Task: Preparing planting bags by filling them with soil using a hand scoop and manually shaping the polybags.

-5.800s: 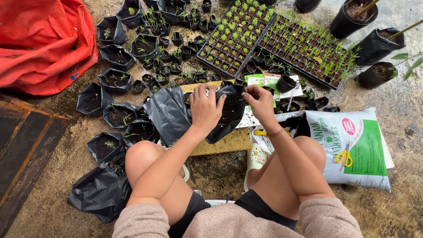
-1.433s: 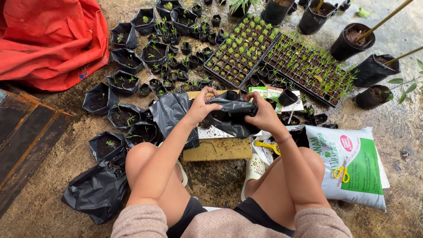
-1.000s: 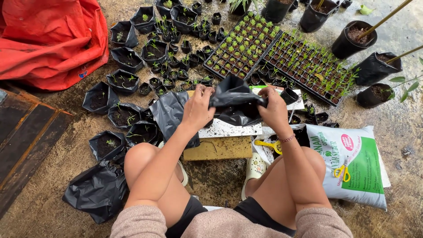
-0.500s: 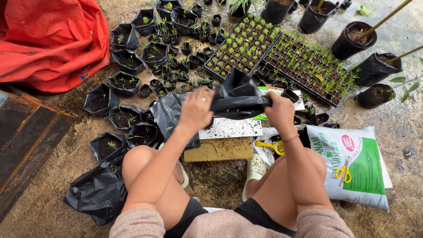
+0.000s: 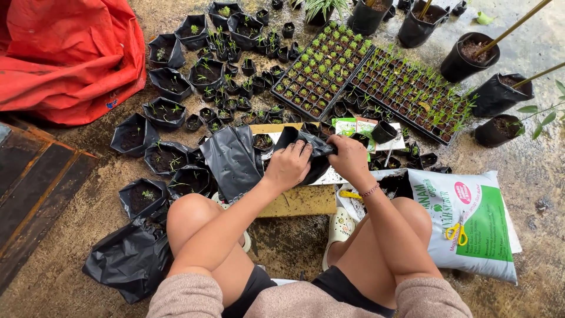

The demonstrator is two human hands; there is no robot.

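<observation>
Both hands are down on the crumpled black plastic grow bag, which lies on the speckled white board just in front of the person's knees. The left hand presses flat on top of the bag, fingers spread and slightly curled over the plastic, palm down. The right hand sits at the bag's right edge, fingers bent and pinched in on a fold of the black film, thumb side toward the left hand; a thin bracelet shows at that wrist.

Taking the bag as the landmark: just to its left stands a larger loose sheet of black plastic, crinkled and upright. Beneath the bag and the board, nearer the person, lies a flat yellowish slab. To the bag's right and nearer, a white and green printed soil sack lies open on the ground with yellow-handled scissors resting on it. Just beyond the bag sit green and white paper packets and a small black round pot. Further beyond, two black seedling trays carry rows of green sprouts. To the bag's left and beyond, many small black soil-filled grow bags stand scattered on the rough ground, and far left is a red tarp.
</observation>
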